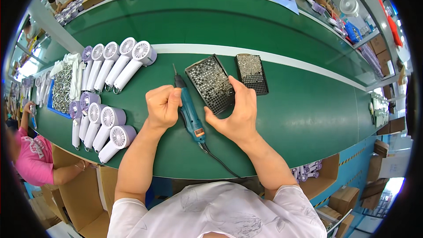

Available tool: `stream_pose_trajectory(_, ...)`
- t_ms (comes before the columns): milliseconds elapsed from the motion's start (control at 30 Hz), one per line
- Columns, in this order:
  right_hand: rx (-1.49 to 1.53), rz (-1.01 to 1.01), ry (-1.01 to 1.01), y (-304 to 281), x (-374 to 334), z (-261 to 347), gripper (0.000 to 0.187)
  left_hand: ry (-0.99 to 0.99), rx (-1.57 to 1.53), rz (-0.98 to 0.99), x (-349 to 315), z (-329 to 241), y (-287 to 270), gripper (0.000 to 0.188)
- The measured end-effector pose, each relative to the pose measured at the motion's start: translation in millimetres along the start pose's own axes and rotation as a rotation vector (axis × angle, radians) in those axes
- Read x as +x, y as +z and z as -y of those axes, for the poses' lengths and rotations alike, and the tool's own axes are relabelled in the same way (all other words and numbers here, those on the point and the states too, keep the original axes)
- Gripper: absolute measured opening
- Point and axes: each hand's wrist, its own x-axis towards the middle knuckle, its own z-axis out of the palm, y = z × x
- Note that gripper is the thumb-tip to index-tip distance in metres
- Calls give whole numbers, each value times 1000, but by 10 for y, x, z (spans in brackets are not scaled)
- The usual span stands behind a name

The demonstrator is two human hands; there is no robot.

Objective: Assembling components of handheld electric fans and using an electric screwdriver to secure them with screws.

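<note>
Perforated tray (199,71): dark, strewn with small screws (215,83), in front of the person near the middle of the green table (304,110), its near end in the right hand (240,117).
Blue bin (61,113): at the left, heaped with shiny metal clips (63,86).
Handheld fans (110,123): white and lilac, lying right of the bin in a farther group and a nearer one.
Left hand (163,105): curled into a fist; whether it encloses anything cannot be told.
Electric screwdriver (188,108): teal, just right of the fist, bit pointing away from the person.
Right hand: thumb and fingers spread widely, gripping the tray.
Second tray (257,86): beyond the first, screws covering its far half.
</note>
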Motion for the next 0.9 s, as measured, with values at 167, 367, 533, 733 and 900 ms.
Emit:
stream_pose_trajectory(167,-25,-26,-25,-4,1,-52,90,-6,3,0,4,-10,-8,53)
stream_pose_trajectory(367,17,21,29,-12,-15,-20,89,-13,11,9,-2,-1,-21,53)
stream_pose_trajectory(533,-4,11,15,-17,3,-59,90,-12,6,9,-12,15,-23,52)
stream_pose_trajectory(733,15,8,26,-9,-4,-64,89,3,-7,-1,-5,14,-14,50)
stream_pose_trajectory(900,6,9,62,8,-4,-80,87,1,-7,-4,10,-15,-17,49)
